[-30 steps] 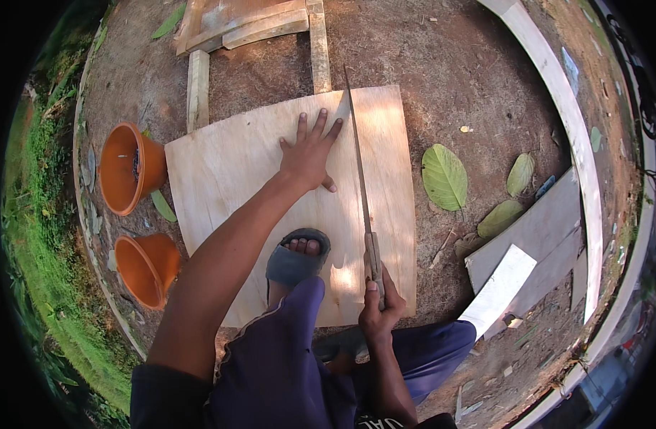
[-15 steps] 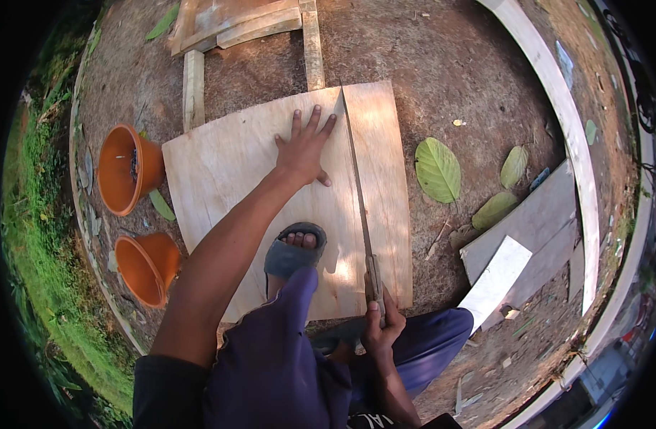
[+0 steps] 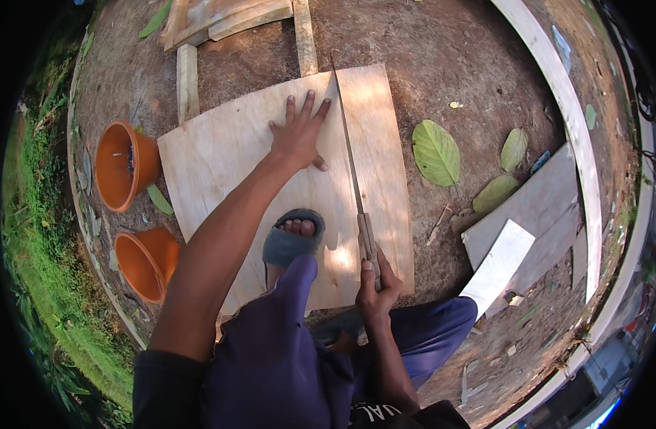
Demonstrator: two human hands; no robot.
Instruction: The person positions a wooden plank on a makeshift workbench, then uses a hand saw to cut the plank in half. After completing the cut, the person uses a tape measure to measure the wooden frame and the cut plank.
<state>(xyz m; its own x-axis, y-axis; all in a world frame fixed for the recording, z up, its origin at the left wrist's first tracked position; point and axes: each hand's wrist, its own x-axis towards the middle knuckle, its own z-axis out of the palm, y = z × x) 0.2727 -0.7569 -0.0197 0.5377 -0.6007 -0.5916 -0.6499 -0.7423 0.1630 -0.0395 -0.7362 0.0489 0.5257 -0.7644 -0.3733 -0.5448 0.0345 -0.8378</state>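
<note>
A pale plywood sheet (image 3: pixel 221 164) lies before me, its far edge by some wooden battens. My left hand (image 3: pixel 299 136) presses flat on it with the fingers spread, just left of a handsaw (image 3: pixel 351 154). Around the saw's wooden handle my right hand (image 3: pixel 378 286) is closed, near the sheet's near edge. The blade runs lengthwise over the sheet near its right side, and its tip reaches past the far edge. My left foot in a dark slide sandal (image 3: pixel 294 239) stands on the plywood. How deep the blade sits in the wood I cannot tell.
Two orange plastic pots (image 3: pixel 115 168) stand on the left, one holding small dark items. Wooden battens (image 3: pixel 304 39) lie at the far side. Grey boards (image 3: pixel 532 207), a white strip (image 3: pixel 500 264) and a long pale plank (image 3: pixel 568 93) lie right, near large green leaves (image 3: pixel 436 152).
My right hand has pushed the saw forward, away from me, so the handle now lies over the plywood. My left hand stays pressed on the sheet; the whole view has shifted slightly.
</note>
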